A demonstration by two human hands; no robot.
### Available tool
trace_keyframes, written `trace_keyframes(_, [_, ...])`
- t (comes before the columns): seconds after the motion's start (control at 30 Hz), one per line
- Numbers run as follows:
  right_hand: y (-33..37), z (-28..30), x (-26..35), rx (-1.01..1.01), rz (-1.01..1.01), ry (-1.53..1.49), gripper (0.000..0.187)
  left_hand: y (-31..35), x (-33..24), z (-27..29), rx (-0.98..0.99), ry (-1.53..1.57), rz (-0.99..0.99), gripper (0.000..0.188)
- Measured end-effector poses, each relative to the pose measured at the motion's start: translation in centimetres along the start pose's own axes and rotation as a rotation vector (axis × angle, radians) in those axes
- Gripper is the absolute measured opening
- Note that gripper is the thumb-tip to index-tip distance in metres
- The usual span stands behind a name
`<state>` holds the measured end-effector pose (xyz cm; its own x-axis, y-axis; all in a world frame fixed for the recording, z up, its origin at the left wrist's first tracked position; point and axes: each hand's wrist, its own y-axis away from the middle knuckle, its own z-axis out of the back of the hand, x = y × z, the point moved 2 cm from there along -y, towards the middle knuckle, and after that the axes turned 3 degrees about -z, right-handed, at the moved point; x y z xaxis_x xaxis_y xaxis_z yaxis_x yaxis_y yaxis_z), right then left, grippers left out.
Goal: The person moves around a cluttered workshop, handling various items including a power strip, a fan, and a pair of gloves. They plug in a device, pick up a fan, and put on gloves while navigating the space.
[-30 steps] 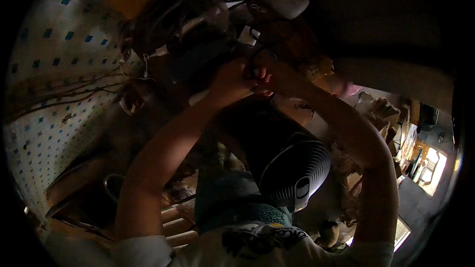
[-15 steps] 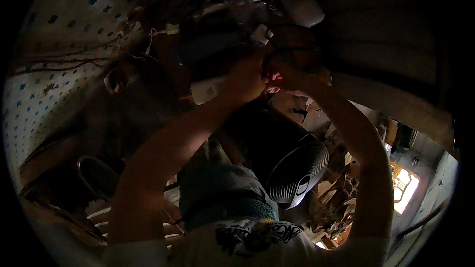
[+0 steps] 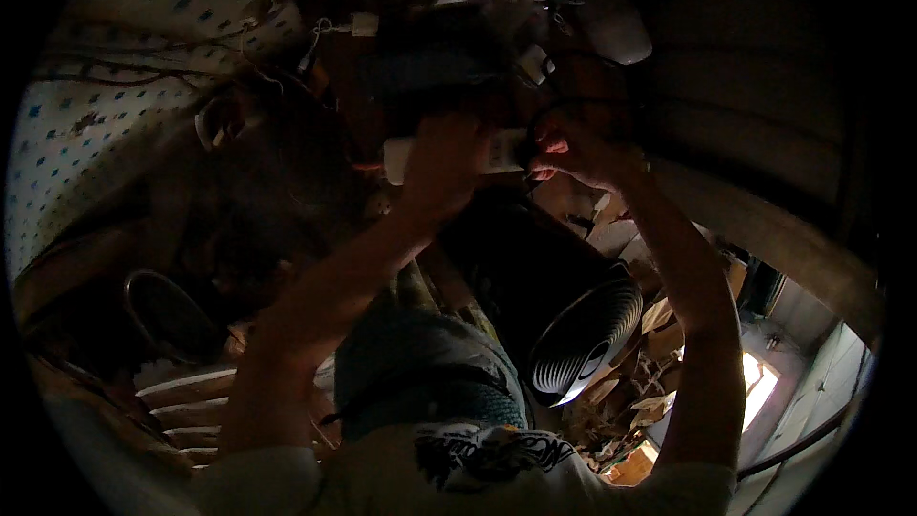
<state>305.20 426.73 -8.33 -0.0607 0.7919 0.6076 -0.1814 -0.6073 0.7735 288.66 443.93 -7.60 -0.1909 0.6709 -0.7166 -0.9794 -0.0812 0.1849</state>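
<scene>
My left hand (image 3: pixel 447 155) is wrapped over a long white bar that looks like a power strip (image 3: pixel 504 151). The strip's rounded end comes out to the left of the hand, and part of its face shows to the right. At the strip's right end, my right hand (image 3: pixel 583 158) is closed, thumb and fingers pinched around a dark cord (image 3: pixel 533 130). Whether a plug sits on the cord there is too dark to see. Below both hands stands a black cylindrical appliance (image 3: pixel 501 244) with a ribbed grey end (image 3: pixel 587 339), close to my body.
Beyond my hands are a dark flat box (image 3: pixel 435 72), a small white adapter (image 3: pixel 537 64) and a pale rounded object (image 3: pixel 616 29). A white connector on a wire (image 3: pixel 363 25) hangs at the far left. Cardboard scraps (image 3: pixel 650 373) pile up at the lower right, near a wooden beam (image 3: pixel 764 205).
My hands have moved apart, the left one shifting left along the white strip, so more of its right end shows. The right hand now pinches at that end. The view has shifted slightly.
</scene>
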Motion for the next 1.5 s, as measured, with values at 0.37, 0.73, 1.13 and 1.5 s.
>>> trace_keyframes(0.37, [2.7,-8.1,13.2,-0.317,0.619,1.800,0.024,-0.4,0.4,-6.6,-0.416,0.166,0.091,0.033])
trace_keyframes(0.73, [2.3,-6.3,10.4,-0.152,0.348,1.885,0.024,-1.7,0.7,-9.0,-0.476,0.164,0.205,0.027])
trace_keyframes(1.13, [0.1,-2.8,7.0,-0.014,0.006,1.173,0.034,0.1,0.7,-6.1,-0.551,0.169,0.048,0.019])
trace_keyframes(1.5, [-3.6,-4.1,12.8,-0.300,0.708,1.485,0.015,1.7,3.0,-4.5,-0.564,-0.074,0.038,0.015])
